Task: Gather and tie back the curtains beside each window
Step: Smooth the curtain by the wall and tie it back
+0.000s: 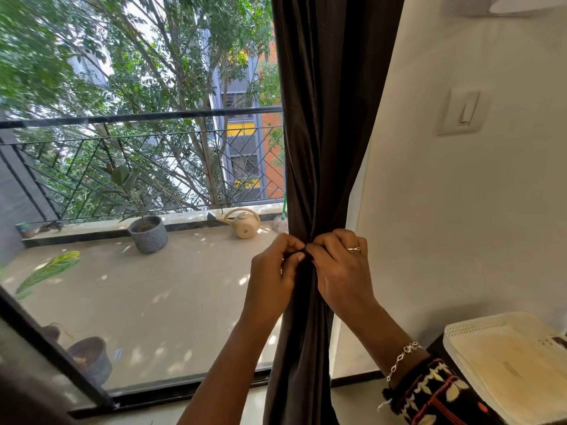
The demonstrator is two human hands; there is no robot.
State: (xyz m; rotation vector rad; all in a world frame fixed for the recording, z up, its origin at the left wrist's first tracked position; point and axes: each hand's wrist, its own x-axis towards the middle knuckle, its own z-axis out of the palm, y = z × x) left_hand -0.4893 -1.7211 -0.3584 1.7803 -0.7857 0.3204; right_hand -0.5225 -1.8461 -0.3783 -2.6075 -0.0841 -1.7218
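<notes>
Fingers (293, 244) of the left hand (271, 271) and the right hand (342, 273) curl inward and pinch the cinched waist of the long dark brown fabric curtain (325, 118). The curtain hangs bunched at the right edge of the large glass window (138, 286), against the white wall (445, 194). Gathering looks done here. Any tie is lost in the dark folds, so whether the knot is finished cannot be told. No other window is in view.
</notes>
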